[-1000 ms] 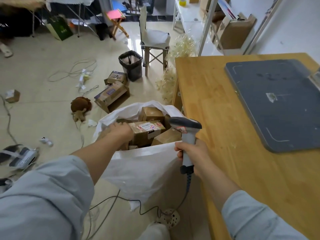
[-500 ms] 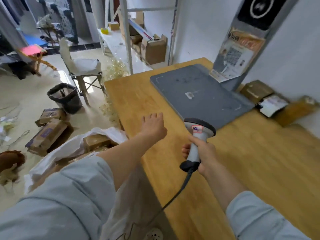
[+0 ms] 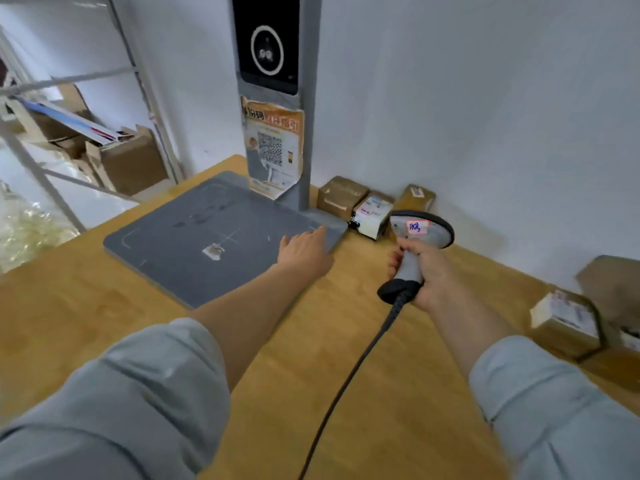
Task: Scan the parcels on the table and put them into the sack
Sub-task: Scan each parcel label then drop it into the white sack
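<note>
Your left hand (image 3: 304, 252) has gone further out since half a second ago. It was over bare wood then, and now it is over the far right corner of the grey mat (image 3: 194, 244).

Closest to you are your two pale sleeves. A dark cable (image 3: 346, 386) runs between them, from 6 o'clock up to the scanner (image 3: 420, 230). Your right hand (image 3: 429, 271) is wrapped round the scanner's handle at 1 o'clock, and the scanner's head is turned toward the wall.

Your left hand is at 12 o'clock with its fingers out straight and close together, holding nothing. You cannot tell if it touches the mat.

The mat lies flat on the wooden table (image 3: 104, 306).

Just past your hands, three small parcels (image 3: 341, 195) sit in a row against the wall at 1 o'clock. One has a white label. More parcels (image 3: 564, 323) sit at 3 o'clock, near the table's right side, and they look blurry.

A grey stand (image 3: 308, 133) rises from the back of the mat, with a dark screen on top and an orange poster (image 3: 273, 147) below it. Far off at 10 o'clock, a metal shelf (image 3: 145, 88) holds cardboard boxes.
</note>
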### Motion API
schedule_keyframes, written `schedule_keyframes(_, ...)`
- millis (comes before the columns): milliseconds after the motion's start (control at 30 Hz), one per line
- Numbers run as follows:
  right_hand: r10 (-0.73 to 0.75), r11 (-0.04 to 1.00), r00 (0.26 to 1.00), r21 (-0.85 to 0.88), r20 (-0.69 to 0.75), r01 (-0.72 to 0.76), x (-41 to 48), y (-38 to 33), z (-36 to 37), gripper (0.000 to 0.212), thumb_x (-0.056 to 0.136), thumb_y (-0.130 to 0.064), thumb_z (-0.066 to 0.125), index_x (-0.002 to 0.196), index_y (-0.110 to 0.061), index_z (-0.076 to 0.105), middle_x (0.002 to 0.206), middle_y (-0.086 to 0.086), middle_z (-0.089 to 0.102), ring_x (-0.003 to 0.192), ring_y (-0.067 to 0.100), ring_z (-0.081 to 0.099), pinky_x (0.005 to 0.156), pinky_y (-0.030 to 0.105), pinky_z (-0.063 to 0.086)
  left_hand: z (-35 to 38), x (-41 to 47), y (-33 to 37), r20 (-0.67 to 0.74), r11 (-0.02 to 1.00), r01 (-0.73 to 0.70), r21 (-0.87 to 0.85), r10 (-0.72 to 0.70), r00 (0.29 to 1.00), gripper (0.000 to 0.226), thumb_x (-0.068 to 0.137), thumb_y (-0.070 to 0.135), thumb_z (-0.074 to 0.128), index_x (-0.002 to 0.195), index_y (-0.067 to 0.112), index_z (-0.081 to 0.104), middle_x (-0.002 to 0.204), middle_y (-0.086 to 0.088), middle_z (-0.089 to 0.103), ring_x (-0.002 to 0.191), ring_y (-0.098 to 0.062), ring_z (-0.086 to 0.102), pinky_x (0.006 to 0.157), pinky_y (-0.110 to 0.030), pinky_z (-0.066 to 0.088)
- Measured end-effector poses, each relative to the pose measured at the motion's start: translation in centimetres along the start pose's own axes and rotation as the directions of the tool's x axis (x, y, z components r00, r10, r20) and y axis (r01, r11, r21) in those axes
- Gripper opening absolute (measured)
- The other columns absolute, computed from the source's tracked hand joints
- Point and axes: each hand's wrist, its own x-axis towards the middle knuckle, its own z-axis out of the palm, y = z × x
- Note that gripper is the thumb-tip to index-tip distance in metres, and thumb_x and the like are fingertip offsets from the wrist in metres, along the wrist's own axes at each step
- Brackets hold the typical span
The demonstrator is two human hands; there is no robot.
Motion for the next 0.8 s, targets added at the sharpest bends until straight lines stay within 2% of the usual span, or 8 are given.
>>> schedule_keyframes(67, 0.0, 0.999, 1.0, 0.039, 0.016, 0.0, 2.6, -1.8, 0.1, 0.012, 0.09, -0.012, 0.06, 0.082, -0.007, 0.053, 0.058, 0.006, 0.057, 0.041, 0.013, 0.056, 0.04, 0.021, 0.048, 0.3, 3.2, 1.1, 0.008, 1.0, 0.0, 0.01, 0.0, 1.0, 0.046, 0.088, 0.015, 0.047, 0.133, 0.011, 0.045, 0.125, -0.013, 0.056, 0.114, -0.033, 0.052, 0.105, -0.045, 0.034)
schedule_keyframes(167, 0.004, 1.0, 1.0, 0.027, 0.013, -0.004, 6.8, -3.2, 0.4, 0.015, 0.091, -0.012, 0.059, 0.079, -0.005, 0.053, 0.063, 0.007, 0.055, 0.043, 0.013, 0.054, 0.039, 0.019, 0.047, 1.0, 8.4, 2.2, 0.025, 0.999, 0.019, -0.028, -0.018, 1.0, 0.054, 0.091, 0.017, 0.047, 0.143, 0.018, 0.035, 0.132, -0.013, 0.051, 0.12, -0.032, 0.05, 0.098, -0.04, 0.041)
schedule_keyframes(233, -0.003, 0.999, 1.0, -0.04, -0.014, 0.002, 9.5, -3.4, 0.4, 0.014, 0.09, -0.011, 0.061, 0.08, -0.002, 0.055, 0.064, 0.009, 0.056, 0.043, 0.015, 0.054, 0.039, 0.02, 0.047, 1.9, 12.1, 2.5, 0.018, 0.997, 0.037, -0.068, -0.035, 0.999, 0.052, 0.092, 0.017, 0.045, 0.143, 0.017, 0.037, 0.138, -0.014, 0.047, 0.124, -0.033, 0.048, 0.098, -0.039, 0.043)
schedule_keyframes(333, -0.05, 0.99, 0.996, -0.134, -0.072, 0.04, 13.7, -3.1, -0.3, 0.012, 0.087, -0.007, 0.064, 0.085, 0.003, 0.058, 0.064, 0.013, 0.059, 0.042, 0.018, 0.055, 0.04, 0.023, 0.048, 3.2, 18.0, 2.8, -0.021, 0.993, 0.075, -0.092, -0.077, 0.997, 0.046, 0.094, 0.024, 0.04, 0.139, 0.016, 0.043, 0.136, -0.018, 0.046, 0.121, -0.036, 0.048, 0.095, -0.04, 0.044)
schedule_keyframes(433, -0.095, 0.979, 0.991, -0.191, -0.098, 0.075, 17.0, -2.8, -1.3, 0.015, 0.087, -0.008, 0.066, 0.08, 0.003, 0.058, 0.062, 0.015, 0.06, 0.045, 0.023, 0.055, 0.045, 0.028, 0.048, 4.6, 23.4, 3.0, -0.027, 0.982, 0.149, -0.116, -0.153, 0.988, 0.049, 0.095, 0.032, 0.041, 0.144, 0.023, 0.04, 0.138, -0.02, 0.042, 0.123, -0.038, 0.045, 0.1, -0.043, 0.043)
schedule_keyframes(567, -0.115, 0.979, 0.988, -0.182, -0.103, 0.095, 20.2, -2.2, -2.7, 0.017, 0.087, -0.005, 0.065, 0.074, 0.0, 0.057, 0.059, 0.014, 0.059, 0.045, 0.023, 0.053, 0.044, 0.027, 0.047, 6.1, 29.4, 3.3, -0.053, 0.966, 0.226, -0.123, -0.234, 0.971, 0.056, 0.094, 0.047, 0.045, 0.146, 0.032, 0.032, 0.149, -0.019, 0.029, 0.136, -0.038, 0.027, 0.11, -0.049, 0.031)
schedule_keyframes(733, -0.19, 0.962, 0.982, -0.206, -0.023, 0.181, 22.7, -1.1, -4.2, 0.007, 0.086, -0.005, 0.064, 0.087, -0.001, 0.059, 0.06, 0.011, 0.062, 0.042, 0.019, 0.055, 0.042, 0.026, 0.047, 7.4, 34.1, 2.8, -0.038, 0.959, 0.277, -0.06, -0.279, 0.959, 0.085, 0.081, 0.075, 0.047, 0.15, 0.046, 0.007, 0.159, -0.02, 0.001, 0.145, -0.043, -0.003, 0.115, -0.056, 0.012)
schedule_keyframes(800, -0.205, 0.956, 0.979, -0.214, 0.012, 0.203, 23.3, -0.9, -4.6, 0.008, 0.086, -0.005, 0.064, 0.088, 0.0, 0.059, 0.06, 0.011, 0.061, 0.043, 0.019, 0.054, 0.043, 0.028, 0.046, 7.7, 35.2, 2.3, -0.018, 0.963, 0.264, -0.046, -0.265, 0.964, 0.091, 0.076, 0.078, 0.051, 0.149, 0.049, 0.005, 0.16, -0.018, -0.011, 0.144, -0.042, -0.014, 0.115, -0.058, 0.009)
